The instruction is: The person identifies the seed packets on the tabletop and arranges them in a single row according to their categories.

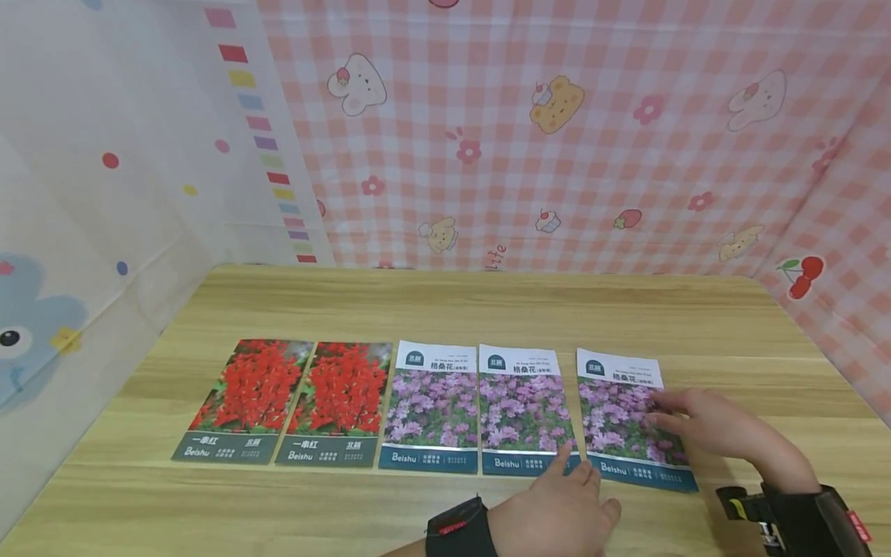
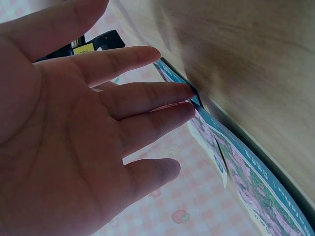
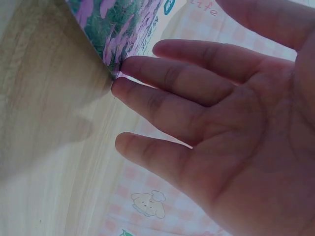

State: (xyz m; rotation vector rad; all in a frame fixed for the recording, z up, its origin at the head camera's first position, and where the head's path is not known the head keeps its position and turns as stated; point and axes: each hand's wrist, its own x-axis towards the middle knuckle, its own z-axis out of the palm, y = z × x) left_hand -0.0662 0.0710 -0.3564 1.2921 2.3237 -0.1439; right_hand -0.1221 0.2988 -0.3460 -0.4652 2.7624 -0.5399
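Observation:
At the right end of a row lies a flower seed packet (image 1: 605,418) with pink-purple blossoms, slightly turned. My right hand (image 1: 727,429) touches its right edge; in the right wrist view the extended fingers (image 3: 162,105) meet that edge. Another pink-flower packet (image 1: 522,414) lies just left of it, across a narrow gap. My left hand (image 1: 557,510) is at the lower edges of these two packets, palm down, fingers spread and fairly straight. The left wrist view shows the fingertips (image 2: 179,93) right at the blue bottom strips.
A third pink-flower packet (image 1: 431,410) and two red-flower packets (image 1: 337,402) (image 1: 250,394) continue the row leftward on the wooden table (image 1: 487,305). Behind the table hangs a pink checked cloth (image 1: 487,193), with a white printed cloth (image 1: 160,201) at the left.

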